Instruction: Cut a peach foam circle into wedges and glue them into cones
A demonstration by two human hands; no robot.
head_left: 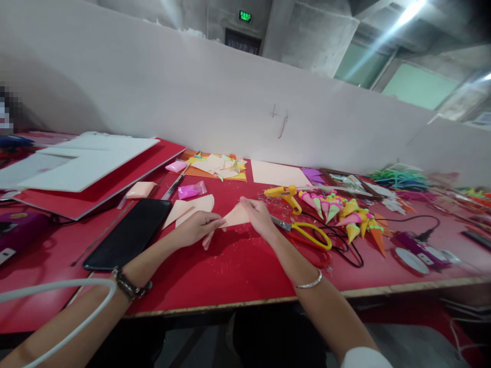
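A small peach-coloured paper piece is stretched between my two hands above the red table. My left hand pinches its left end with thumb and fingers. Around its right edge close the fingers of my right hand. Just beyond my left hand lie more peach paper pieces, cut with a curved edge. Scissors with yellow and red handles rest beside my right wrist. Past them sits a yellow glue gun.
A black phone lies left of my left forearm. Small pink, yellow and orange cones are heaped at the right, near a black cable and a purple device. White boards stack at the left; paper scraps lie by the wall.
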